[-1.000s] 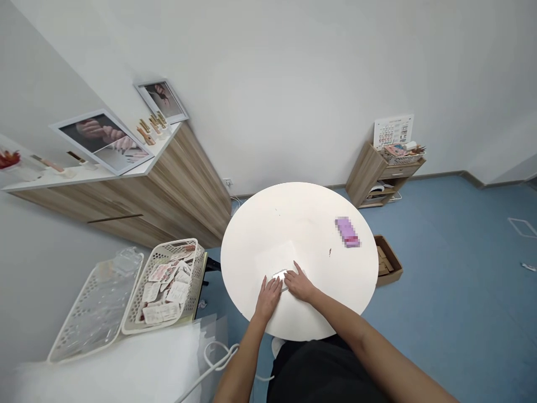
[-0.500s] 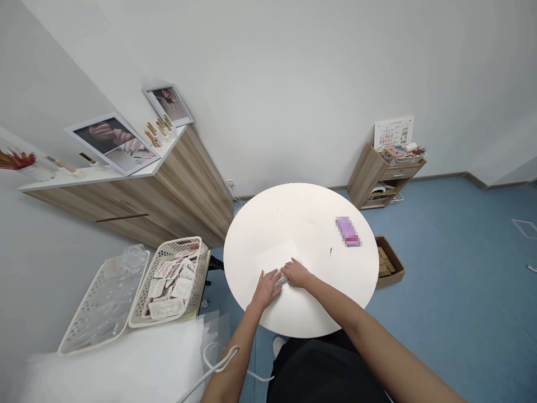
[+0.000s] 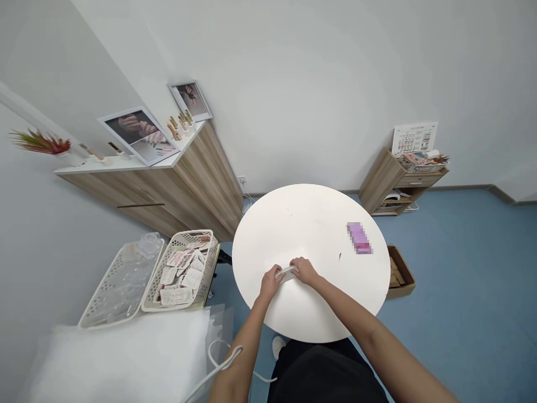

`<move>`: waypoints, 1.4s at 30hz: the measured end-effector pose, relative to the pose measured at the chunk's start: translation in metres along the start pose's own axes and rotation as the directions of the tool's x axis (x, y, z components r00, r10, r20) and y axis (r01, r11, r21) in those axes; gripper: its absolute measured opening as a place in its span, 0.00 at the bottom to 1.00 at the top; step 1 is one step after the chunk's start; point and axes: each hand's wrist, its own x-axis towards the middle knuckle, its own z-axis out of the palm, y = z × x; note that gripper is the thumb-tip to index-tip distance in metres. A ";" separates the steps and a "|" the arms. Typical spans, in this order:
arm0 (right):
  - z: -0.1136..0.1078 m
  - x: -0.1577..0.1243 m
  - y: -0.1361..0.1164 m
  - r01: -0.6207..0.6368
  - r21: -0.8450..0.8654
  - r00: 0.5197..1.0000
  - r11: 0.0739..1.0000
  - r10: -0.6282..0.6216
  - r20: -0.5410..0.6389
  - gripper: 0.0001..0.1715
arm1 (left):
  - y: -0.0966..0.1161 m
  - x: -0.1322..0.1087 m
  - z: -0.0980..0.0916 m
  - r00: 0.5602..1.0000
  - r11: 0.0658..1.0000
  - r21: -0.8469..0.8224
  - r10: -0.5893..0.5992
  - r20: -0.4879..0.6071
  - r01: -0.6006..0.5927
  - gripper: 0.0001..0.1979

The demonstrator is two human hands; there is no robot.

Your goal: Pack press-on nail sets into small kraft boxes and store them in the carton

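A white folded sheet (image 3: pixel 287 274), narrow and flat like a small packet, is held between my two hands just above or on the round white table (image 3: pixel 308 210). My left hand (image 3: pixel 271 281) is closed on its left end. On its right end, my right hand (image 3: pixel 305 271) grips with bent fingers. Whether anything lies inside the folds cannot be seen. A purple pixelated object (image 3: pixel 359 238) rests on the table, to the right of my hands.
At left stand a white basket (image 3: pixel 146 307) of printed packets, another basket (image 3: pixel 84 316) of clear plastic bags, and a stack of white sheets (image 3: pixel 126 358). A white cable (image 3: pixel 218 368) crosses by my left arm. A cardboard box (image 3: pixel 409 288) sits on the floor at right.
The white sheet lay partly spread on the table beyond my hands; now it is folded up between them. My hands have moved slightly apart. The view has shifted left.
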 end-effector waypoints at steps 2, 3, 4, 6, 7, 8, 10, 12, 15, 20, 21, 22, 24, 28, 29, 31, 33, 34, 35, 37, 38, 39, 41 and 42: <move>0.006 0.010 0.003 -0.049 0.022 0.998 0.999 0.050 -0.028 0.12 | -0.002 0.009 0.002 0.999 0.999 -0.042 -0.030 -0.042 0.028 0.06; 0.009 0.014 0.004 -0.066 0.020 0.997 0.998 0.066 -0.035 0.13 | -0.004 0.014 0.003 0.997 0.998 -0.048 -0.040 -0.067 0.037 0.06; 0.011 0.019 0.006 -0.083 0.016 0.996 0.996 0.083 -0.031 0.13 | -0.006 0.018 0.005 0.995 0.998 -0.047 -0.050 -0.091 0.046 0.06; 0.015 0.028 0.011 -0.130 0.028 0.992 0.991 0.129 0.011 0.13 | -0.009 0.026 0.009 0.990 0.996 -0.044 -0.076 -0.119 0.071 0.07; 0.016 0.032 0.013 -0.164 0.047 0.986 0.985 0.162 0.042 0.13 | -0.011 0.029 0.011 0.988 0.995 -0.046 -0.096 -0.118 0.091 0.08; 0.017 0.035 0.016 -0.201 0.069 0.978 0.977 0.196 0.075 0.13 | -0.013 0.031 0.013 0.986 0.992 -0.051 -0.124 -0.110 0.119 0.09; 0.018 0.039 0.021 -0.265 0.106 0.960 0.958 0.252 0.124 0.12 | -0.017 0.033 0.017 0.976 0.981 -0.059 -0.191 -0.101 0.186 0.10; 0.019 0.041 0.026 -0.299 0.120 0.949 0.947 0.282 0.141 0.12 | -0.020 0.034 0.021 0.967 0.972 -0.042 -0.235 -0.099 0.232 0.11; 0.022 0.042 0.029 -0.318 0.128 0.943 0.939 0.300 0.144 0.12 | -0.023 0.032 0.026 0.974 0.977 0.060 -0.195 -0.119 0.203 0.12; 0.024 0.040 0.026 -0.299 0.136 0.954 0.945 0.290 0.082 0.10 | -0.022 0.031 0.028 0.958 0.946 0.297 -0.045 -0.282 0.131 0.20; 0.023 0.039 0.026 -0.290 0.132 0.957 0.948 0.285 0.056 0.10 | -0.020 0.030 0.028 0.953 0.932 0.347 0.008 -0.302 0.103 0.21; 0.023 0.038 0.026 -0.285 0.125 0.958 0.950 0.284 0.026 0.11 | -0.017 0.029 0.028 0.950 0.916 0.398 0.072 -0.304 0.058 0.21; 0.021 0.034 0.027 -0.295 0.106 0.953 0.950 0.300 -0.043 0.15 | -0.012 0.023 0.029 0.945 0.871 0.484 0.220 -0.241 -0.080 0.20; 0.020 0.014 0.037 -0.433 0.130 0.875 0.892 0.450 -0.179 0.26 | -0.008 0.000 0.038 0.903 0.765 0.547 0.427 -0.038 -0.339 0.21; 0.022 0.007 0.040 -0.478 0.158 0.842 0.864 0.502 -0.200 0.28 | -0.009 -0.007 0.041 0.897 0.752 0.549 0.442 -0.010 -0.364 0.23; 0.026 -0.008 0.044 -0.553 0.239 0.770 0.798 0.599 -0.219 0.32 | -0.012 -0.018 0.048 0.904 0.748 0.557 0.428 0.011 -0.361 0.26; 0.033 -0.021 0.046 -0.600 0.341 0.703 0.724 0.680 -0.207 0.34 | -0.014 -0.026 0.057 0.923 0.756 0.571 0.385 0.008 -0.320 0.29; 0.036 -0.025 0.046 -0.612 0.394 0.675 0.685 0.713 -0.189 0.35 | -0.015 -0.028 0.061 0.933 0.761 0.577 0.361 0.004 -0.297 0.30; 0.039 -0.028 0.045 -0.622 0.445 0.653 0.645 0.740 -0.161 0.35 | -0.015 -0.029 0.064 0.941 0.766 0.582 0.338 -0.001 -0.275 0.30; 0.043 -0.030 0.042 -0.641 0.524 0.620 0.560 0.781 -0.077 0.33 | -0.013 -0.030 0.071 0.953 0.774 0.585 0.303 -0.007 -0.242 0.30; 0.044 -0.029 0.041 -0.651 0.551 0.611 0.522 0.791 -0.027 0.30 | -0.012 -0.031 0.073 0.957 0.778 0.585 0.289 -0.010 -0.229 0.30; 0.044 -0.027 0.039 -0.658 0.569 0.611 0.494 0.792 0.019 0.26 | -0.011 -0.032 0.075 0.960 0.782 0.583 0.278 -0.011 -0.220 0.30; 0.042 -0.021 0.036 -0.647 0.586 0.632 0.488 0.774 0.053 0.14 | -0.009 -0.035 0.078 0.966 0.791 0.576 0.260 -0.008 -0.208 0.31; 0.041 -0.017 0.034 -0.622 0.590 0.651 0.514 0.758 0.026 0.09 | -0.008 -0.037 0.079 0.968 0.796 0.571 0.250 -0.005 -0.202 0.31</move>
